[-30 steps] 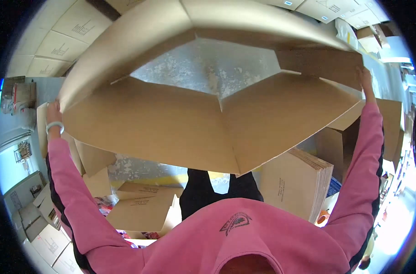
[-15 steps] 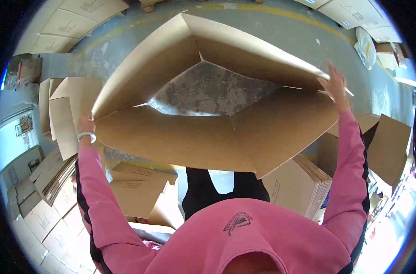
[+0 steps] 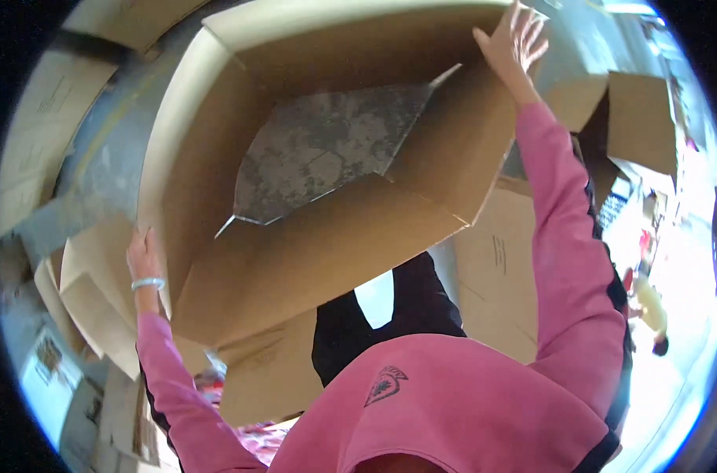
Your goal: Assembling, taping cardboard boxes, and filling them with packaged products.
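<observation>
Box [image 3: 311, 205], open and tilted, was held up before the person, floor showing through its open bottom. Left hand [image 3: 143, 256] gripped its lower left edge; right hand [image 3: 510, 43] pressed its upper right corner, fingers [image 3: 532, 27] spread wide. Flat cardboard [image 3: 496, 276] lay below the box.

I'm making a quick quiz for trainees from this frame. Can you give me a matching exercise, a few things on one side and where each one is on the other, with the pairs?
Things:
1. left hand
2. right hand
3. grey floor patch
4. wrist bracelet

Places:
A. seen through the gap between the box flaps
B. on the upper right edge of the cardboard box
C. around the left wrist
D. on the lower left edge of the box

Pairs: 1-D, 2-B, 3-A, 4-C
</observation>
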The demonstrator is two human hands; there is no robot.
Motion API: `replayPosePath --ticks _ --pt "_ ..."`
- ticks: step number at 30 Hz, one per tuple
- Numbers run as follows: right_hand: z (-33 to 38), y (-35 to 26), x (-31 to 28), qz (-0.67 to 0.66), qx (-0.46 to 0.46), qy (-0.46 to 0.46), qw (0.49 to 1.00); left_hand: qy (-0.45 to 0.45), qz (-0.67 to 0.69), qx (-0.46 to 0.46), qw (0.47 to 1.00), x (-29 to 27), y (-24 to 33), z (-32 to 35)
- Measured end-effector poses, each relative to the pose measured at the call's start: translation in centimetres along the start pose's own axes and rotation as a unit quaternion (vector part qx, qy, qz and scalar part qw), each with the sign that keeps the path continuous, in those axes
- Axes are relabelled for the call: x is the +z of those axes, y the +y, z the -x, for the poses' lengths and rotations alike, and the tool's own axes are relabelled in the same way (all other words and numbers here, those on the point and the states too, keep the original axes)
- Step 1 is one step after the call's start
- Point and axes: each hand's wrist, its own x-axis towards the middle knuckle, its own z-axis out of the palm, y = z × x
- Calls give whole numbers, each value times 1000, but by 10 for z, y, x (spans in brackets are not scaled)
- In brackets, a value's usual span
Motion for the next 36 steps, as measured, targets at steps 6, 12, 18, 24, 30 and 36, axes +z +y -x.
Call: replayPosePath --ticks 6,12,18,24,30,36 --pt "89 130 -4 -300 205 -260 895 -68 61 -65 994 14 36 -31" --pt "64 99 -10 -320 -51 -286 902 -54 282 -21 958 23 84 -61" --pt "69 14 -53 -231 -114 -287 923 -45 175 -80 980 5 57 -38" --pt "76 -43 -69 -159 -127 -369 907 -18 -17 -89 996 -4 18 -24" --pt "64 0 -32 -385 -104 -257 880 3 -84 -119 989 -25 -33 -26" --pt "68 -12 -77 -469 -113 -343 806 17 -108 179 978 52 200 -38"
